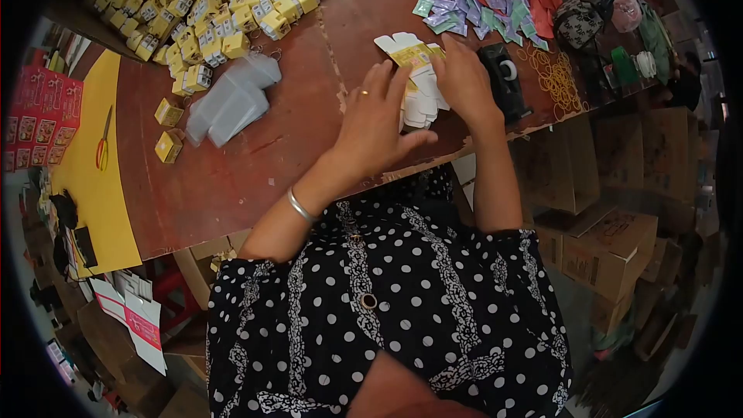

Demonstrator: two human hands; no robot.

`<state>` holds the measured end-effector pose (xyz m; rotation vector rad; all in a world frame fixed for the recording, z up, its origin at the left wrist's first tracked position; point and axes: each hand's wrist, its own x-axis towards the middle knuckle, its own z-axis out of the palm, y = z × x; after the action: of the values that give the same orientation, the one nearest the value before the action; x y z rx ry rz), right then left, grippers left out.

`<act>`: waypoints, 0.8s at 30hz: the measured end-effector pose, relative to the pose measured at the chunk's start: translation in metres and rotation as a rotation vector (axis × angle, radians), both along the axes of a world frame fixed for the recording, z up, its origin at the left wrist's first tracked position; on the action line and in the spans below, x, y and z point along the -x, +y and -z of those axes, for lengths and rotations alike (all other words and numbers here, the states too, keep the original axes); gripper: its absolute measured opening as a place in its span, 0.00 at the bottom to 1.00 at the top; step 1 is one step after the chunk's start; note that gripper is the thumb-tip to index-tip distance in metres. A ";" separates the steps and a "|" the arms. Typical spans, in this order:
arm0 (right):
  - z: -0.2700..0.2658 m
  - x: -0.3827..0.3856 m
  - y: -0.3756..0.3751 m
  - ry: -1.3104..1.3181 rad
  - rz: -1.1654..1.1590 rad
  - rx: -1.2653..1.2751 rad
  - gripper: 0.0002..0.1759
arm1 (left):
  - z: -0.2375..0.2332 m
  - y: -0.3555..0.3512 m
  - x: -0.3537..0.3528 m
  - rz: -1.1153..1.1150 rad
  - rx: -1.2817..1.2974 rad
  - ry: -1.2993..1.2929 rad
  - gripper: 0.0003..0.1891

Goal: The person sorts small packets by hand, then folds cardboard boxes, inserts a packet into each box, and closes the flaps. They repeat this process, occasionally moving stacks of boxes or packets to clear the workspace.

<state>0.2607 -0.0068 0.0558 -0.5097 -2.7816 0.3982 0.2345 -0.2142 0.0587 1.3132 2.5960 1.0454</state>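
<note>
Flattened yellow-and-white cartons (422,101) lie in a loose pile near the table's front edge. My left hand (375,116) rests over the left side of this pile, fingers stretched out and thumb apart. From the right, my right hand (464,81) closes its thumb and fingers on the edge of a yellow-and-white carton (410,54) at the pile's top; its fingertips are partly hidden. Just right of that hand sits a black tape dispenser (503,81). Yellow rubber bands (556,81) lie beyond it.
Many small yellow boxes (232,15) are heaped at the back left, with clear plastic sheets (236,101) before them. Purple and green sachets (480,11) cover the back right. Scissors (103,139) lie on a yellow sheet (93,209). Cardboard boxes (607,251) stand at right below the table.
</note>
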 end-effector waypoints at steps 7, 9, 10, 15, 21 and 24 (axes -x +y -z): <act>0.003 0.045 0.021 -0.323 0.060 0.034 0.31 | 0.040 -0.027 -0.023 0.193 -0.032 0.143 0.47; 0.011 0.043 0.020 -0.326 0.077 -0.003 0.33 | 0.047 -0.029 -0.024 0.192 -0.096 0.107 0.47; 0.015 0.042 0.020 -0.312 0.084 -0.003 0.33 | 0.048 -0.030 -0.024 0.192 -0.070 0.064 0.46; 0.011 0.024 0.005 -0.305 0.112 0.060 0.32 | 0.056 -0.032 -0.023 0.211 -0.077 0.015 0.44; 0.013 0.006 -0.026 -0.244 0.173 0.158 0.30 | 0.063 -0.031 -0.026 0.128 -0.050 0.062 0.35; 0.016 0.008 -0.037 -0.172 0.217 0.157 0.29 | 0.069 -0.032 -0.021 0.085 -0.032 0.129 0.31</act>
<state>0.2530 -0.0434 0.0396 -0.9130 -2.8291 0.5485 0.2557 -0.2462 -0.0104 1.5321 2.5963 1.0259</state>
